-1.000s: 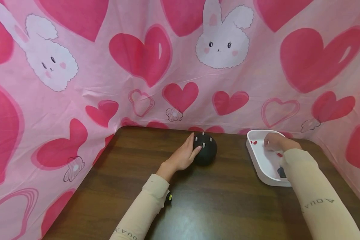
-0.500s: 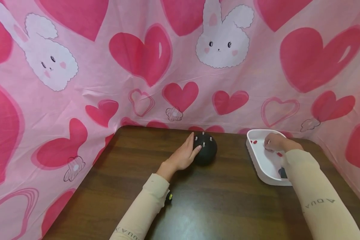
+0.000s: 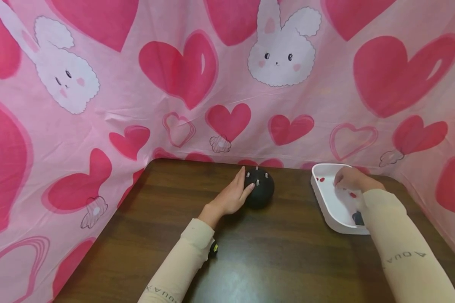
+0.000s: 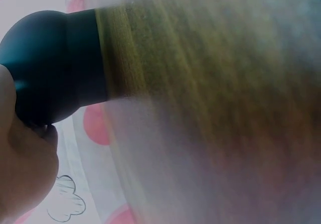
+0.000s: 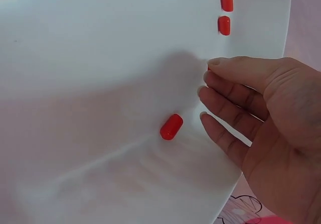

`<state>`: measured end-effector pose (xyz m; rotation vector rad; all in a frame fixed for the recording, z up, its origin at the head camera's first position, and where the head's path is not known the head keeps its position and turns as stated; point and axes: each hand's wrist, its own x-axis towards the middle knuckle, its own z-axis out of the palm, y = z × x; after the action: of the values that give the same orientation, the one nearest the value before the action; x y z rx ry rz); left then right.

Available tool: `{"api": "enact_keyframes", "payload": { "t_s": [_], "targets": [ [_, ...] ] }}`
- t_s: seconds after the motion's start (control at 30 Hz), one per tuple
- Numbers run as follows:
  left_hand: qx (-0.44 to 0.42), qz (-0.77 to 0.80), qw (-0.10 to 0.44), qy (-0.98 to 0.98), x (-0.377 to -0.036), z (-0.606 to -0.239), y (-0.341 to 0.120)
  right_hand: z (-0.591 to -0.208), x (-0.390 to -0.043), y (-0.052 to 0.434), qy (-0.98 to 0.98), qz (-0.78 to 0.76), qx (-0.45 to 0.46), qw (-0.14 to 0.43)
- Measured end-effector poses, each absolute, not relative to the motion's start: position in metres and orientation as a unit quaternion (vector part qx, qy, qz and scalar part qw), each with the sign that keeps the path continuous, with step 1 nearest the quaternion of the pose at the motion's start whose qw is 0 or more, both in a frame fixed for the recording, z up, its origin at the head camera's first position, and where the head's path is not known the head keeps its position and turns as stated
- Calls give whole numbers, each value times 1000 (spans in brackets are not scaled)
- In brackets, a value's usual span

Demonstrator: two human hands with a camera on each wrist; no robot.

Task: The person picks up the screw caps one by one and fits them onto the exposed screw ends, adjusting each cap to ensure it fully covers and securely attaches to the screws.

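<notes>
left hand [image 3: 229, 198] lay along the left side of the black ball [image 3: 260, 195], fingers fairly straight, thumb on its front, no clench; looked like bracing, likely to stop it rolling or sliding. ball stood near the far edge of the bench [image 3: 250, 252], about midway along. right hand [image 5: 281, 108] was in the white tray [image 3: 326, 212] by the bench's far right corner, thumb and index pinching; only a sliver of a red piece [image 5: 209, 70] showed between the tips, so a fingertip hold, presumably because it was so small. tray within right-hand reach probably left the other hand free for the ball. loose red bits [image 5: 171, 127] lay on the tray floor: two side by side toward its far left corner, one just beside the right hand. dark item [image 3: 357, 218] at the tray's near end, part hidden by the right sleeve [image 3: 386, 235], couldn't identify. looks: ball smooth, matte-ish, round on a short cylindrical base, four pale pegs [image 3: 257, 182] on top, apart from each other. red bits glossy, short, rounded at the ends.
</notes>
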<state>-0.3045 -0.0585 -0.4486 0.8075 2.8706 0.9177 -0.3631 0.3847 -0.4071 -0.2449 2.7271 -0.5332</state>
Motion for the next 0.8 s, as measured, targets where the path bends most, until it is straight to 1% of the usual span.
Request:
{"api": "enact_keyframes", "payload": {
  "t_s": [0.3, 0.4, 0.63, 0.8],
  "targets": [
    [263, 295, 5, 919, -307, -451, -59, -405, -365, 389, 962, -183, -150, 133],
    [263, 292, 3, 920, -307, -451, -59, -402, -364, 387, 962, -180, -155, 132],
    [263, 294, 4, 919, -307, -451, -58, -394, -360, 378, 963, -182, -132, 147],
    [261, 298, 6, 918, -306, -451, -59, -392, -362, 375, 960, -186, -163, 134]
  ]
}}
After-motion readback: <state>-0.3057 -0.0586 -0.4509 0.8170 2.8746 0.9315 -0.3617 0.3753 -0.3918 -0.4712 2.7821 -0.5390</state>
